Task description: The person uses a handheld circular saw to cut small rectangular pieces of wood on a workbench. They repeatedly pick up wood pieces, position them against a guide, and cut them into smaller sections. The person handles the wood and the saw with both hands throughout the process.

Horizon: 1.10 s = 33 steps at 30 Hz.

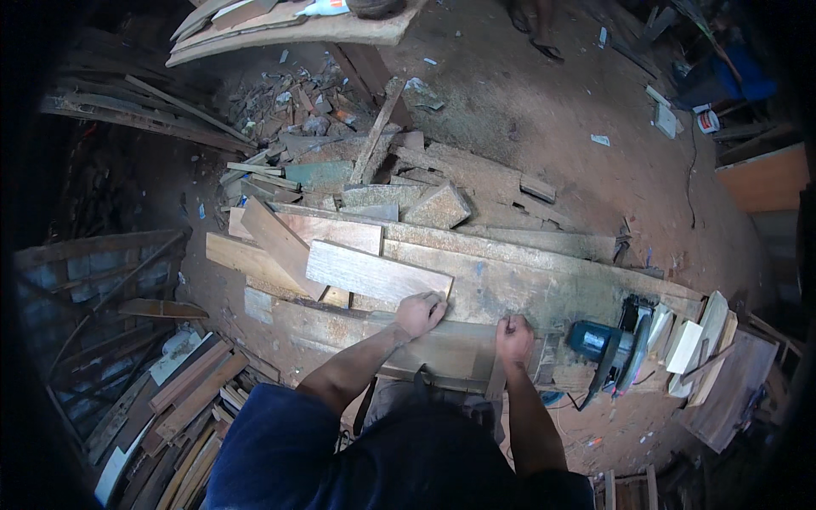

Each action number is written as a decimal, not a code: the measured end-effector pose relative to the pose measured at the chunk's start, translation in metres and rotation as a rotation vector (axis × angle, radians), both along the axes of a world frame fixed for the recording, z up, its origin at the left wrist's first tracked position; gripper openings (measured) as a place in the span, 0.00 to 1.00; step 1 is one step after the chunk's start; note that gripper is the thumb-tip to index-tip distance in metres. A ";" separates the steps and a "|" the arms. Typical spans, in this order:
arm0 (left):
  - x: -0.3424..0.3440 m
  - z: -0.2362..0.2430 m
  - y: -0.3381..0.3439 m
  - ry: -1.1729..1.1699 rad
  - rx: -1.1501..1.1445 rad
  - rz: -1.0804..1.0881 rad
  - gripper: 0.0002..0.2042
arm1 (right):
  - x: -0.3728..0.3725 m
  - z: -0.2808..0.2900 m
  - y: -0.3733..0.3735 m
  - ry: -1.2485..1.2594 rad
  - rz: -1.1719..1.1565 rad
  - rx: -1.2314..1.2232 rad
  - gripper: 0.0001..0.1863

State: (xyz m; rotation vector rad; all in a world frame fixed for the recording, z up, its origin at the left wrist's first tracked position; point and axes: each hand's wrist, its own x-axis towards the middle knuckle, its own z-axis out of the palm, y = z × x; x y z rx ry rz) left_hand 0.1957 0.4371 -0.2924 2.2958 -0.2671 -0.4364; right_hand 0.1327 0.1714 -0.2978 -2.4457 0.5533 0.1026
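Dusty table (510, 276) carries loose boards (378, 270); at its near edge lies your brown board (455, 347), work seemingly unfinished; your left hand (421, 314) and right hand (515, 342) have curled fingers there; whether gripping, I cannot tell.

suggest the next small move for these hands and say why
Probably nudge the near board's right end with the right hand: that hand is already at that end, the left hand is by its far edge, and the power saw sits apart to the right, in neither hand.
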 end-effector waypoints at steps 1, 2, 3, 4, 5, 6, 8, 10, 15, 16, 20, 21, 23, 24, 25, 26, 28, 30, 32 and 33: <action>0.010 -0.002 0.005 -0.043 0.023 0.019 0.13 | -0.001 0.001 0.001 0.009 -0.014 0.004 0.12; 0.027 -0.005 0.012 -0.087 0.046 0.040 0.12 | 0.001 0.003 0.003 0.016 -0.026 0.009 0.12; 0.047 -0.010 0.018 -0.131 0.070 0.060 0.11 | 0.002 0.005 0.004 0.024 -0.039 0.012 0.11; 0.070 -0.015 0.024 -0.153 0.134 0.092 0.12 | 0.004 0.011 0.006 0.027 -0.019 0.012 0.10; 0.098 -0.021 0.032 -0.172 0.202 0.130 0.13 | 0.007 0.019 0.007 0.031 0.008 0.015 0.10; 0.129 -0.018 0.035 -0.236 0.262 0.173 0.14 | 0.007 0.022 0.007 0.036 0.028 0.012 0.11; 0.180 -0.040 0.052 -0.230 0.488 0.183 0.17 | 0.004 0.010 0.007 0.008 0.058 -0.006 0.12; 0.215 -0.075 0.071 -0.056 0.619 0.154 0.21 | 0.000 0.001 0.003 -0.024 0.092 -0.016 0.13; 0.263 -0.118 0.086 0.506 0.732 -0.139 0.30 | 0.012 0.016 0.003 0.097 0.165 -0.053 0.11; 0.262 -0.138 0.096 0.591 0.720 -0.175 0.32 | 0.010 0.010 0.000 0.069 0.193 -0.056 0.11; 0.258 -0.175 0.110 0.465 0.680 -0.170 0.23 | 0.003 0.002 0.000 0.063 0.172 -0.043 0.11; 0.261 -0.177 0.108 0.389 0.648 -0.133 0.21 | 0.006 0.006 0.003 0.083 0.134 -0.033 0.11; 0.269 -0.175 0.110 0.445 0.533 -0.103 0.19 | 0.001 -0.004 0.001 0.038 0.139 -0.026 0.11; 0.271 -0.175 0.110 0.471 0.475 -0.088 0.18 | -0.001 -0.009 -0.002 0.015 0.141 -0.023 0.11; 0.268 -0.181 0.115 0.459 0.457 -0.079 0.18 | 0.000 -0.006 -0.001 0.006 0.161 -0.003 0.10; 0.262 -0.189 0.120 0.446 0.440 -0.064 0.18 | 0.004 -0.001 -0.001 -0.004 0.185 0.020 0.10; 0.257 -0.196 0.124 0.424 0.418 -0.043 0.19 | 0.007 0.003 -0.002 0.024 0.218 0.013 0.10; 0.255 -0.195 0.117 0.406 0.408 -0.028 0.19 | 0.006 0.005 -0.003 0.098 0.236 -0.044 0.10; 0.249 -0.193 0.118 0.348 0.437 -0.016 0.18 | 0.011 0.012 0.001 0.067 0.251 0.002 0.11; 0.245 -0.191 0.120 0.320 0.453 -0.010 0.18 | 0.012 0.015 0.002 0.053 0.259 0.026 0.11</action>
